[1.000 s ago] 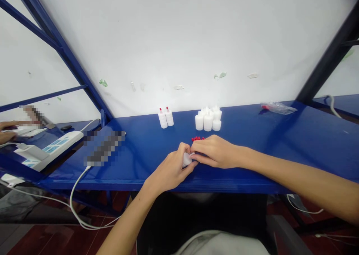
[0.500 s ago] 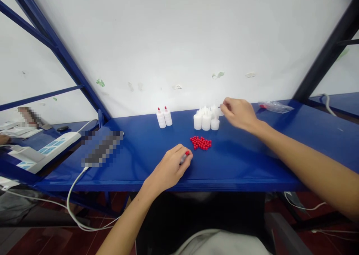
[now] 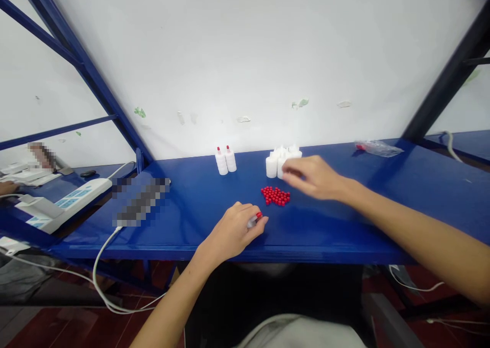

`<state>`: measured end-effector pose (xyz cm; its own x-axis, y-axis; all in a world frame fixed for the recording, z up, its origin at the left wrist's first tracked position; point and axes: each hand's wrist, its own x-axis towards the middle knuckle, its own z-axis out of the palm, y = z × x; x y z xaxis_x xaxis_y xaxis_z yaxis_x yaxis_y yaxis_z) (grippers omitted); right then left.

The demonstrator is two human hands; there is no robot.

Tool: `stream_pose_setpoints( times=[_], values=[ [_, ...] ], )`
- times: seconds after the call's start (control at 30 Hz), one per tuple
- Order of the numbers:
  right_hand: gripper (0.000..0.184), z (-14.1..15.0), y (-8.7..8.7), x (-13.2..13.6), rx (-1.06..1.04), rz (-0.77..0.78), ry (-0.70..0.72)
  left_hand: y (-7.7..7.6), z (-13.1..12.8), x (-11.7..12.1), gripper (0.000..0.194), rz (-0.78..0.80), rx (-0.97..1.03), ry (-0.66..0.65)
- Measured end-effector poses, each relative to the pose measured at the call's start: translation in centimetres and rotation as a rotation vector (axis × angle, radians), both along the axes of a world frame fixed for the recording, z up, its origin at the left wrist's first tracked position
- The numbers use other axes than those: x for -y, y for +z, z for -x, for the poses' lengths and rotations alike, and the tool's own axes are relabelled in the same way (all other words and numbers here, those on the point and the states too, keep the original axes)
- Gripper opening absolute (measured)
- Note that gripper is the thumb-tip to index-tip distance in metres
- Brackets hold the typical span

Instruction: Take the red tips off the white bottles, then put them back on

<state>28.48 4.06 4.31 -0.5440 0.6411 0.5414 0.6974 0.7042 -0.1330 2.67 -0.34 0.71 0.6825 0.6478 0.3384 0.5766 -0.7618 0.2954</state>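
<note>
My left hand (image 3: 239, 230) is wrapped round a white squeeze bottle (image 3: 251, 222) near the table's front edge. Its red tip cap (image 3: 259, 215) shows between thumb and fingers; most of the bottle is hidden. My right hand (image 3: 316, 177) hovers in front of a cluster of white bottles (image 3: 271, 165), covering part of it. Its fingers are loosely curled, the thumb a little apart, and I see nothing between them. A pile of small red caps (image 3: 275, 196) lies between my hands. Two white bottles with red tips (image 3: 225, 161) stand side by side farther back.
A clear plastic bag (image 3: 378, 148) with something red inside lies at the back right of the blue table (image 3: 367, 205). On the left are a white power strip (image 3: 78, 200), a blurred dark device (image 3: 141, 202) and a white cable (image 3: 100, 266). Blue shelf posts flank both sides.
My right hand left the bottle in my left hand, reached to the right of the bottle cluster, then came back forward and left. The bottle's red tip and the cap pile came into view.
</note>
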Motion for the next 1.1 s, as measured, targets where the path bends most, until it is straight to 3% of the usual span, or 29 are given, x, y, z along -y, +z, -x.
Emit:
stream_pose_setpoints(
  times=[0.07, 0.13, 0.3, 0.6, 0.73, 0.87, 1.0, 1.1],
  values=[
    [0.031, 2.1, -0.5, 1.6, 0.098, 0.006, 0.192, -0.4, 0.0, -0.1, 0.027, 0.0, 0.035, 0.024],
    [0.031, 4.1, -1.2, 2.7, 0.192, -0.031, 0.279, -0.7, -0.1, -0.2, 0.019, 0.009, 0.065, 0.023],
    [0.031, 5.6, -2.6, 3.3, 0.337, -0.136, 0.317, -0.9, 0.0, -0.4, 0.015, 0.045, 0.058, -0.024],
    [0.036, 5.4, -2.3, 3.3, 0.349, -0.141, 0.354, -0.6, 0.2, -0.2, 0.021, 0.054, 0.003, -0.08],
    [0.036, 4.6, -2.3, 2.9, 0.256, -0.154, 0.323, -0.7, 0.2, -0.4, 0.028, 0.014, 0.049, 0.052],
    [0.033, 2.5, -0.6, 2.0, 0.119, 0.029, 0.23, -0.6, 0.2, -0.3, 0.031, 0.01, 0.06, 0.08],
    [0.023, 0.3, 0.9, 0.5, 0.217, 0.191, -0.001, -0.3, 0.1, -0.2, 0.031, 0.012, 0.039, 0.067],
    [0.02, -0.8, 0.7, -0.6, 0.342, 0.344, -0.101, -0.1, 0.0, -0.1, 0.031, 0.024, 0.035, 0.066]
  ],
)
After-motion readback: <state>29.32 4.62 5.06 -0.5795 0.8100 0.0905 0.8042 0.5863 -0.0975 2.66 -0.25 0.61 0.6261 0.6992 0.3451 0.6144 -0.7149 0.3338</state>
